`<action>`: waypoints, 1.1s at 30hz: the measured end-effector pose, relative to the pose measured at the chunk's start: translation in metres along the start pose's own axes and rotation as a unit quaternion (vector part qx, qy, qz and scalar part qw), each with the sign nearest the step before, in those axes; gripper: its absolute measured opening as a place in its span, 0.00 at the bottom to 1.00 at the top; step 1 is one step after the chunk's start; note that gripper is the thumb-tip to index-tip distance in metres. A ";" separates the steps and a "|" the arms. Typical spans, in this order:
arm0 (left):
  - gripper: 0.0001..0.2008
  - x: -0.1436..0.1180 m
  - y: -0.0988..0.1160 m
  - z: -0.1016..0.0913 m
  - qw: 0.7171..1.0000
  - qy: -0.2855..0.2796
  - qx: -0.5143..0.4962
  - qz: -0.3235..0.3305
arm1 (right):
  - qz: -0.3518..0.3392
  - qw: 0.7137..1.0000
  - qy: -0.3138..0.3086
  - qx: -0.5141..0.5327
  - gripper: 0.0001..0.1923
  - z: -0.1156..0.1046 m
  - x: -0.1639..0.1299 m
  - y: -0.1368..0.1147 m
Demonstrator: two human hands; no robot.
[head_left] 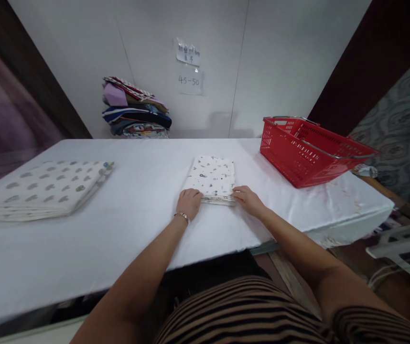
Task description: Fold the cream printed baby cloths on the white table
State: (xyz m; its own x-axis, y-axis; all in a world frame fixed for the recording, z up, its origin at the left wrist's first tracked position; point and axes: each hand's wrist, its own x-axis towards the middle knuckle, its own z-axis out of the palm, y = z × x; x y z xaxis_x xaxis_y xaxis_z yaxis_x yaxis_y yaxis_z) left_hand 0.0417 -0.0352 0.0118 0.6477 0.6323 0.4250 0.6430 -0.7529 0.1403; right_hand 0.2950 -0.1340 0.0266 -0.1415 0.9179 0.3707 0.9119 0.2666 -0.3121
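Striped top (262,315) at bottom edge, nearest the camera; both bare forearms run up from it onto the table (126,239), covered in white cloth. Left hand (189,202), bracelet (182,217) at the wrist, fingers curled, sits on the near-left corner of the folded cloth (212,177). Right hand (248,198), fingers bent and close together, touches the near-right corner of the same cloth. Cannot tell whether either hand pinches the edge or just presses on it.

Folded cloth: white with small dark print, a neat rectangle of several layers, flat on the table about mid-width, near edge between the two hands, far edge pointing to the wall.

Left side of table: bigger folded stack (43,188), white with grey-green spots, well apart from the hands. Right: red basket (308,153) with metal handles, tilted, on the table near the right end, near but not touching the folded cloth. At the back against the wall: pile of clothes (135,110), mixed colours. Above it two paper notes (189,67) stuck on the wall, lower one reads 45-50.
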 end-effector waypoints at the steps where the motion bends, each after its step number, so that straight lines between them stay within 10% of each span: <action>1: 0.12 0.000 0.000 0.000 1.000 -0.001 -0.001 -0.002 | 0.001 1.000 0.003 0.005 0.13 0.000 0.000 0.001; 33: 0.12 0.000 -0.005 0.006 1.000 -0.001 -0.022 -0.013 | -0.045 0.995 -0.065 -0.062 0.14 -0.013 0.004 -0.006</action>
State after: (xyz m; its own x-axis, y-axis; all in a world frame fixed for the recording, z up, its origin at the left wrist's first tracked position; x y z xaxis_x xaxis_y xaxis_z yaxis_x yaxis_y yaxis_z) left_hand 0.0407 -0.0306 0.0057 0.6316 0.6529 0.4180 0.6418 -0.7428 0.1905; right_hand 0.2941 -0.1352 0.0409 -0.2651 0.9244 0.2742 0.9328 0.3179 -0.1698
